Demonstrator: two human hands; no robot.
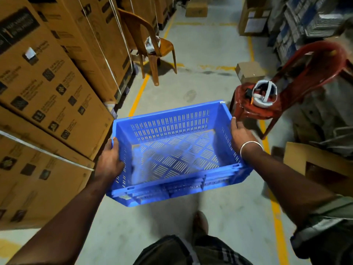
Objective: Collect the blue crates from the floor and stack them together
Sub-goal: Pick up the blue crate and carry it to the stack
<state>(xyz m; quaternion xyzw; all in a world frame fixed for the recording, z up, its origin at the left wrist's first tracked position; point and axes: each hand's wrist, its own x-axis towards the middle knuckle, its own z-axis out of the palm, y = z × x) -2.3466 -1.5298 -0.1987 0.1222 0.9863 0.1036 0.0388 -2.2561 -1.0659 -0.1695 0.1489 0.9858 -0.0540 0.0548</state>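
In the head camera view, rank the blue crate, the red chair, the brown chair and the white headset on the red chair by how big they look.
1. blue crate, nearest the camera
2. red chair
3. brown chair, farther off, so this order is unsure
4. white headset

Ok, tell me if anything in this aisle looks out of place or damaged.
The blue crate looks intact, held level by the left hand and right hand. One oddity: a small cardboard box sits loose on the aisle floor beside the red chair.

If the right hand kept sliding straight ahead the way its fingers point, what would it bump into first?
Probably the red plastic chair. The right hand grips the blue crate by its right rim, fingers pointing forward along it toward the chair's front edge and leg. Depth is hard to judge, so it might pass just left of it.
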